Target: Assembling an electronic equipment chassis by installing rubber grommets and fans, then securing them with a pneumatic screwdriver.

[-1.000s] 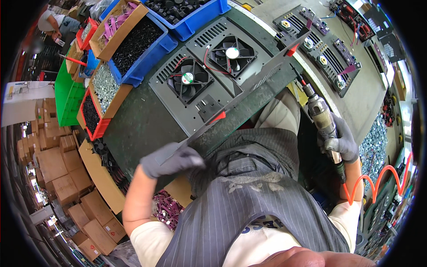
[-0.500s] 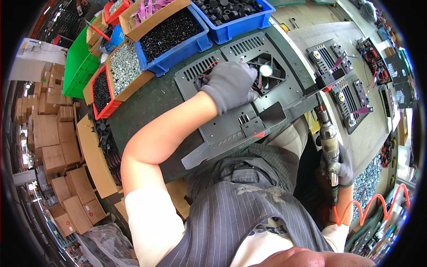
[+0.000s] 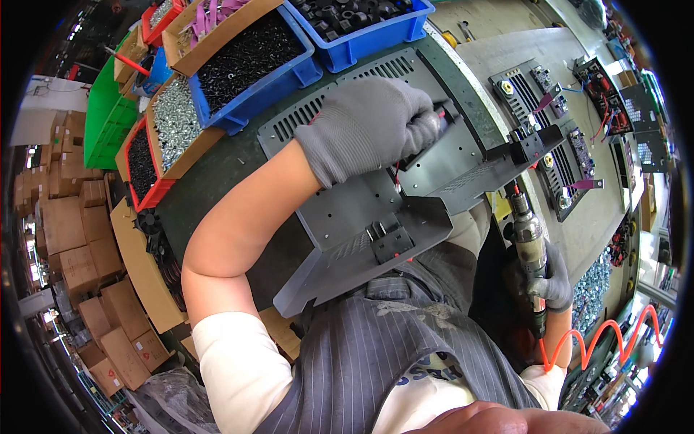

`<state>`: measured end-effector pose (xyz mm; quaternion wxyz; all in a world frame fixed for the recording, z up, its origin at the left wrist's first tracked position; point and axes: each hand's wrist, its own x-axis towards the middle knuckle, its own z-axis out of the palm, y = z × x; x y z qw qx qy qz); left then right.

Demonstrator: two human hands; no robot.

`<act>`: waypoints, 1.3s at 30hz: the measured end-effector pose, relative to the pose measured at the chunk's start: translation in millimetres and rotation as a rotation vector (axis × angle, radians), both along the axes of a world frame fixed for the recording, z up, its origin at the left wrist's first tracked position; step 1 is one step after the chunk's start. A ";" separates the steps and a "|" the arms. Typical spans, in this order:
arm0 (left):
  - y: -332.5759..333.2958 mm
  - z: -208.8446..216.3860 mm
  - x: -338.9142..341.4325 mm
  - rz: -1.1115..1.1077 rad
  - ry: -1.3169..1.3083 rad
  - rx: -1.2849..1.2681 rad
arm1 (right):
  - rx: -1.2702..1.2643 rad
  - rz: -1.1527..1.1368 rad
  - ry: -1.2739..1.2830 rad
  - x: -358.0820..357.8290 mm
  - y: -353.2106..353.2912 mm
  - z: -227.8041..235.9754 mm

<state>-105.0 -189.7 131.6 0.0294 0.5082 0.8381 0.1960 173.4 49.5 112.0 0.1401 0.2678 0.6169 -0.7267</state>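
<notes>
My left hand, in a grey glove, is closed around a black cooling fan, held tilted above a black sheet-metal panel. The fan is partly hidden by the fingers and slightly blurred. Thin red wire shows beneath the hand. The panel has slotted vents and a bent-up flange along the edge close to my body. Beside the workbench, my gloved right hand grips a pneumatic screwdriver pointing away from me, its orange coiled hose trailing to the right.
Blue bins of black screws and black plastic parts stand at the far side. Left of them are a box of silver screws, a red tray and a green crate. Heat-sink assemblies lie on the right-hand table.
My left hand has turned and lifted the fan from lying flat on the panel to a tilted position. The panel's near flange looks raised. The right hand keeps its hold on the screwdriver.
</notes>
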 end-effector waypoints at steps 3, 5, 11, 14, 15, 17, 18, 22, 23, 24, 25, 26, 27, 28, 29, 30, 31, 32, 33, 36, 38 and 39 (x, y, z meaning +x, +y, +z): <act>14.5 -17.7 2.4 -0.066 -0.672 0.004 | -0.014 -0.004 -0.042 1.3 3.1 6.6; 22.4 -29.3 11.3 -0.126 -0.726 0.019 | -0.018 0.001 -0.071 0.4 4.6 9.0; 36.3 -42.1 15.1 -0.162 -0.964 0.050 | -0.021 0.021 -0.130 -2.8 0.5 15.8; 38.8 -48.4 12.7 -0.084 -1.160 0.135 | 0.005 0.012 -0.141 -1.7 -1.7 17.2; 38.8 -46.3 11.3 -0.094 -1.155 0.136 | -0.001 -0.003 -0.137 -0.5 -1.5 17.4; 39.8 -44.4 10.5 -0.113 -1.157 0.139 | 0.005 0.003 -0.161 2.8 1.1 18.6; 40.8 -44.3 10.7 -0.126 -1.192 0.130 | 0.001 0.008 -0.175 3.8 3.2 19.3; 44.0 -33.6 12.1 -0.174 -1.221 0.099 | -0.016 0.009 -0.164 0.6 3.7 20.3; 45.1 -33.9 11.6 -0.172 -1.215 0.092 | -0.022 0.008 -0.158 -1.7 3.5 21.5; 46.7 -34.9 10.4 -0.184 -1.195 0.078 | -0.013 0.029 -0.165 -5.8 4.0 23.2; 47.9 -36.1 10.6 -0.202 -1.177 0.063 | -0.002 0.044 -0.174 -7.4 2.9 24.5; 48.3 -36.0 10.3 -0.207 -1.169 0.055 | -0.006 0.036 -0.164 -8.3 1.5 25.0; 47.8 -34.8 9.5 -0.206 -1.163 0.054 | 0.065 0.041 -0.126 -9.5 -0.1 25.8; 47.0 -34.3 11.0 -0.210 -1.158 0.048 | 0.135 0.039 -0.090 -8.4 -3.1 25.9; 46.0 -32.5 13.0 -0.221 -1.145 0.036 | 0.229 0.075 -0.075 -8.9 -5.8 27.5; 44.7 -29.3 15.1 -0.219 -1.115 0.054 | 0.232 0.128 -0.065 -11.5 -2.3 30.2; 46.2 -31.3 15.3 -0.205 -1.100 0.054 | 0.203 0.147 -0.072 -14.8 1.0 27.8; 47.1 -31.4 14.6 -0.205 -1.096 0.024 | 0.173 0.167 -0.077 -17.5 3.9 25.2; 47.9 -31.0 13.0 -0.181 -1.123 0.031 | 0.172 0.179 -0.052 -20.1 8.0 19.4; 41.3 -19.5 16.4 -0.182 -1.035 0.059 | 0.223 0.191 0.001 -15.1 2.7 28.6; 38.3 -3.5 16.9 -0.132 -0.720 -0.021 | 0.166 0.181 -0.056 -9.6 1.6 30.5; 37.9 -2.4 18.5 -0.102 -0.597 0.004 | 0.208 0.191 0.009 -4.0 0.4 26.5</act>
